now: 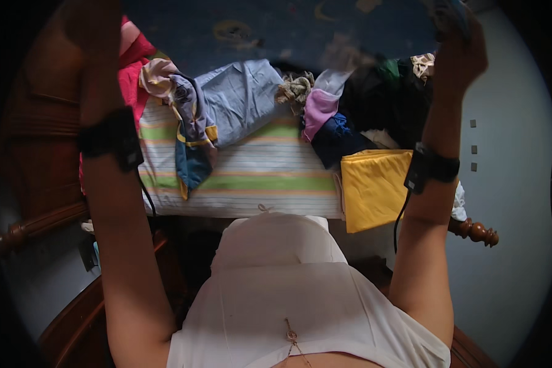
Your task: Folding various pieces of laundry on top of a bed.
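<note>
Your right hand (470, 58) is closed on the right corner of a dark blue patterned cloth (349, 27); your left hand (93, 27) is raised at its left side, too dark to tell how far it is open or what it grips. You have this cloth spread wide above the bed (264, 164), hiding the bed's far part. On the bed, left of its middle, lies a grey-blue cloth (242, 95); right of its middle, a pink garment (320, 113). Folded yellow fabric (377, 190) overhangs the bed's near edge, at its right.
</note>
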A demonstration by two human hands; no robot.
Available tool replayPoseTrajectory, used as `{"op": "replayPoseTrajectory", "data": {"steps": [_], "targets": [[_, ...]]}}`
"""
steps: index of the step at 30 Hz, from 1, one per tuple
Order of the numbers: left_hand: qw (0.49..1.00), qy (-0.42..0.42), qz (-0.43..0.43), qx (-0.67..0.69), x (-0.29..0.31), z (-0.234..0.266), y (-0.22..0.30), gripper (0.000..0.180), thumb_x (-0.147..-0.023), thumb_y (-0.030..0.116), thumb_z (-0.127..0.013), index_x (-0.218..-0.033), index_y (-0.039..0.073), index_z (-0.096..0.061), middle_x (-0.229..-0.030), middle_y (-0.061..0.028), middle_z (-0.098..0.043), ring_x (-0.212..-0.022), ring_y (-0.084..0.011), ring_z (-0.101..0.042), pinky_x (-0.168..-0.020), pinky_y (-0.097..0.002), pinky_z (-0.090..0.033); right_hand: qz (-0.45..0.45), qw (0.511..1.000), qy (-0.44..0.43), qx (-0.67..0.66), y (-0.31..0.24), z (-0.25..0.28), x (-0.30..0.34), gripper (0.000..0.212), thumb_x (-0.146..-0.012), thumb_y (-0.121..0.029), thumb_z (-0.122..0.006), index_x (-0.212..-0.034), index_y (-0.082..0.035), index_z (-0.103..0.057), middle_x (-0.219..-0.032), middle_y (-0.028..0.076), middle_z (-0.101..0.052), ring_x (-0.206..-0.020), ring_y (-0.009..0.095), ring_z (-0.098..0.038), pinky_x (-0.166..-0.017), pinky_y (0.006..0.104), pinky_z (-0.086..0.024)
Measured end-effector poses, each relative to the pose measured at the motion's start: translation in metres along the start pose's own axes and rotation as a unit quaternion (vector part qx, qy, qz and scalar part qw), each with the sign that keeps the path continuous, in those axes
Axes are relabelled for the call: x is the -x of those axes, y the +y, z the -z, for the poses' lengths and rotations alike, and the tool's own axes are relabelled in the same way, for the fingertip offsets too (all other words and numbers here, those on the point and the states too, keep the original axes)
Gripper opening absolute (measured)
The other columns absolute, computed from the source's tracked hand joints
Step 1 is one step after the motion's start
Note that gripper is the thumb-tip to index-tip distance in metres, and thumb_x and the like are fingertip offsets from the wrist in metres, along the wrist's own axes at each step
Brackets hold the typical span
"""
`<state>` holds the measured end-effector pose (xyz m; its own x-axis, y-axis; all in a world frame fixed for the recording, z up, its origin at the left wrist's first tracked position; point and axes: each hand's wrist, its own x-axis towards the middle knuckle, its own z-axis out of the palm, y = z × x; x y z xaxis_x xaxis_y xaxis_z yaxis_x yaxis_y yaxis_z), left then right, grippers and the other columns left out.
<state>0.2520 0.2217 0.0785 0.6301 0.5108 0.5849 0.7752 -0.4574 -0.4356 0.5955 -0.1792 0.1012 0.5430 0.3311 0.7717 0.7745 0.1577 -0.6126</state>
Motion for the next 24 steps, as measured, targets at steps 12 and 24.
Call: {"op": "replayPoseTrajectory", "data": {"steps": [12, 24], "targets": [[0.922, 0.028, -0.044, 0.384, 0.292, 0.021, 0.124, 0.029, -0.067, -0.003, -0.061, -0.093, 0.010, -0.063, -0.097, -0.0104, -0.055, -0.100, -0.0306, -0.054, -0.088, -0.0411, -0.044, 0.145, 0.864, -0.432, 0.213, 0.111, 0.027, 0.205, 0.027, -0.073, 0.000, -0.061, -0.097, -0.013, -0.067, -0.106, 0.003, -0.066, -0.104, 0.027, -0.059, -0.088, 0.0374, -0.047], [0.800, -0.379, 0.065, 0.460, 0.476, -0.034, 0.220, 0.030, -0.071, 0.005, -0.067, -0.099, 0.011, -0.059, -0.099, -0.0085, -0.055, -0.100, -0.0311, -0.052, -0.084, -0.0389, -0.046, -0.135, 0.768, -0.574, 0.248, 0.169, 0.051, 0.365, 0.029, -0.072, 0.000, -0.059, -0.099, -0.008, -0.068, -0.115, 0.011, -0.061, -0.107, 0.030, -0.055, -0.093, 0.0374, -0.045]]}}
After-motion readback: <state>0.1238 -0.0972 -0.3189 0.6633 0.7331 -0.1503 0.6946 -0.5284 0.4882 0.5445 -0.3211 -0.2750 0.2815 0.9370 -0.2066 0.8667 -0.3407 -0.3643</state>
